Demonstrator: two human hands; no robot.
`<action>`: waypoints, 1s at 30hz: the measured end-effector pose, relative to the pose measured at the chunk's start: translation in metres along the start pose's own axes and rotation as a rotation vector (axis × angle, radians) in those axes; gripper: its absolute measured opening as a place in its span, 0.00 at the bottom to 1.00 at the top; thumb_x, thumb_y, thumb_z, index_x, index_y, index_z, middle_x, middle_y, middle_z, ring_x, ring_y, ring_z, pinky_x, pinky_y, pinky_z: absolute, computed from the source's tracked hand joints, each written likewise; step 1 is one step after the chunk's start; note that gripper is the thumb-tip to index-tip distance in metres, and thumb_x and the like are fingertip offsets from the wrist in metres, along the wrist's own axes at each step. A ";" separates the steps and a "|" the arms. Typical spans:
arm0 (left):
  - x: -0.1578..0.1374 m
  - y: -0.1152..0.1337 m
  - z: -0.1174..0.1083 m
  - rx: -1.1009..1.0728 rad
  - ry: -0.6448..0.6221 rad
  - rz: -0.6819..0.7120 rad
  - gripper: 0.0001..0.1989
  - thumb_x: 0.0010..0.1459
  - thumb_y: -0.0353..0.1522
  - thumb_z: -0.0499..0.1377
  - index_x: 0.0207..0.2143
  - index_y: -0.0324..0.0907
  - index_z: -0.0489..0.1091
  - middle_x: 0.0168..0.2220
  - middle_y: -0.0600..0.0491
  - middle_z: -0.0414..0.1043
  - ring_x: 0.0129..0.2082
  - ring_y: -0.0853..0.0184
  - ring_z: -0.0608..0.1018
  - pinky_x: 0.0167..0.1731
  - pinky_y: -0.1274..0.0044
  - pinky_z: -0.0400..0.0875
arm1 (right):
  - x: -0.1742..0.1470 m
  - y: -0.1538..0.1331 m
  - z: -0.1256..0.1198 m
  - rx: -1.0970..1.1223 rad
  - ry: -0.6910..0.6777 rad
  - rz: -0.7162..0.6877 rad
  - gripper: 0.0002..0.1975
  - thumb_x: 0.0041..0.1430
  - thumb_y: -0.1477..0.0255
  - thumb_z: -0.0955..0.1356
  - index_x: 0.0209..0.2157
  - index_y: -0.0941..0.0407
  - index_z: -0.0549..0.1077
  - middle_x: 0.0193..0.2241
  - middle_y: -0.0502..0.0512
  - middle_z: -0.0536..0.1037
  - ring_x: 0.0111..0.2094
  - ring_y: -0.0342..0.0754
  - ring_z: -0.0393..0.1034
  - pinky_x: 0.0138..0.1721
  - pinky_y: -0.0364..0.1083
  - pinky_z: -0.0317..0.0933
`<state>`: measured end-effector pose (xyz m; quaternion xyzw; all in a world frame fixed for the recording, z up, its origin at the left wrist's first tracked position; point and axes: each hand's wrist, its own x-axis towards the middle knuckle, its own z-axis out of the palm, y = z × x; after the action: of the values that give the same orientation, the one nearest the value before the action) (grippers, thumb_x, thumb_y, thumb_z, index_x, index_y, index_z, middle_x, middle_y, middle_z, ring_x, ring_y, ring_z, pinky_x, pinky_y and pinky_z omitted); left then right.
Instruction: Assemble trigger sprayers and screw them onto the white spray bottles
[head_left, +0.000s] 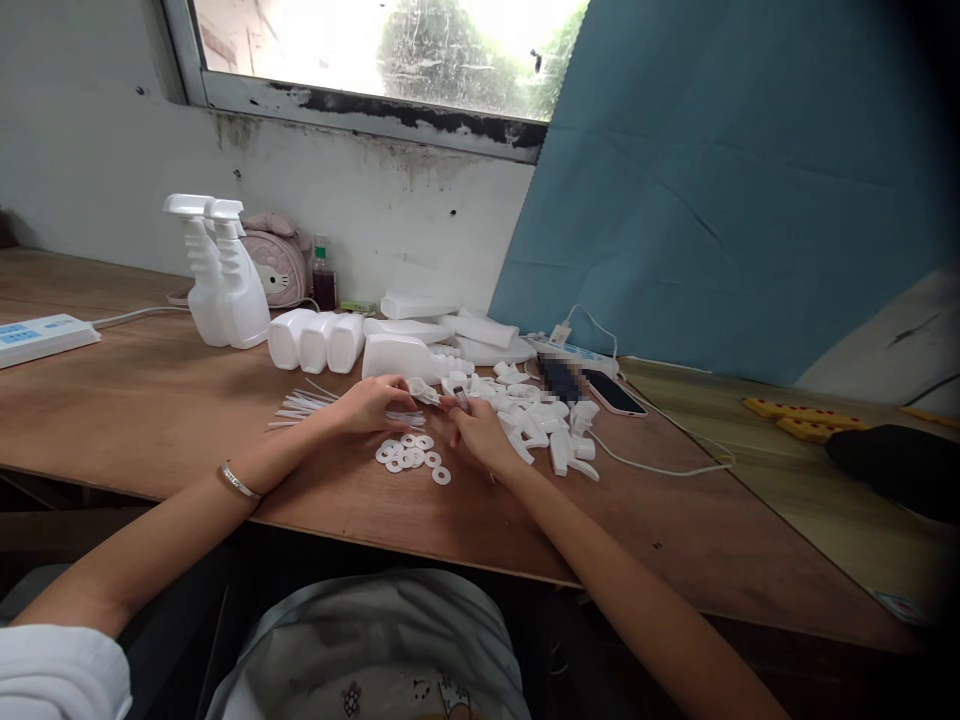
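My left hand (381, 402) is closed, its fingertips pinching a small white plastic sprayer part (423, 391). Close by on the right, my right hand (481, 432) is closed around a slim tool with a dark metallic end (460, 398); its kind is unclear. The two hands' fingertips nearly meet at the sprayer part. White ring washers (405, 456) lie in a loose group just below the hands. Thin white tubes (296, 407) are spread beneath and left of my left hand. A heap of white trigger sprayer heads (547, 412) lies right of my right hand.
Several white bottles (397, 357) lie along the back, and two upright spray bottles (232, 290) stand at left. Behind are a pink bag (279, 262) and a dark-liquid bottle (324, 280). A phone (615, 392), cable and power strip (46, 338) rest on the table.
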<state>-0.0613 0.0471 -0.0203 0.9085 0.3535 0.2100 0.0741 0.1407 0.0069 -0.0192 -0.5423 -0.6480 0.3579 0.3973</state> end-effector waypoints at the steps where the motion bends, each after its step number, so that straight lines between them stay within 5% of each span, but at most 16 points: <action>1: 0.000 0.000 0.000 -0.001 0.010 0.005 0.17 0.47 0.44 0.59 0.37 0.45 0.74 0.40 0.51 0.67 0.37 0.65 0.72 0.39 0.77 0.66 | 0.000 0.000 0.000 0.006 0.007 -0.002 0.13 0.50 0.74 0.59 0.35 0.60 0.72 0.26 0.50 0.75 0.12 0.36 0.60 0.20 0.39 0.56; 18: 0.011 0.003 0.004 -0.008 -0.090 0.079 0.20 0.57 0.43 0.51 0.47 0.44 0.67 0.50 0.49 0.66 0.48 0.62 0.69 0.48 0.74 0.60 | 0.001 0.003 -0.003 0.012 0.108 0.039 0.14 0.51 0.68 0.60 0.35 0.62 0.70 0.11 0.45 0.65 0.12 0.41 0.61 0.15 0.39 0.49; 23: 0.022 0.009 0.010 0.055 -0.137 0.063 0.19 0.56 0.45 0.50 0.44 0.46 0.69 0.49 0.51 0.67 0.49 0.61 0.68 0.48 0.73 0.57 | -0.003 -0.001 -0.007 -0.045 0.147 0.070 0.12 0.52 0.69 0.60 0.36 0.59 0.68 0.22 0.48 0.71 0.12 0.39 0.61 0.17 0.40 0.54; 30: 0.033 0.010 0.014 0.074 -0.152 0.080 0.17 0.57 0.43 0.49 0.43 0.46 0.69 0.46 0.52 0.68 0.45 0.63 0.70 0.43 0.75 0.59 | -0.013 -0.010 -0.008 -0.290 0.299 -0.203 0.07 0.54 0.70 0.58 0.30 0.56 0.65 0.28 0.52 0.72 0.28 0.44 0.65 0.31 0.43 0.57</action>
<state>-0.0271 0.0618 -0.0193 0.9374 0.3177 0.1300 0.0585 0.1450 -0.0073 -0.0086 -0.5727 -0.6779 0.1352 0.4407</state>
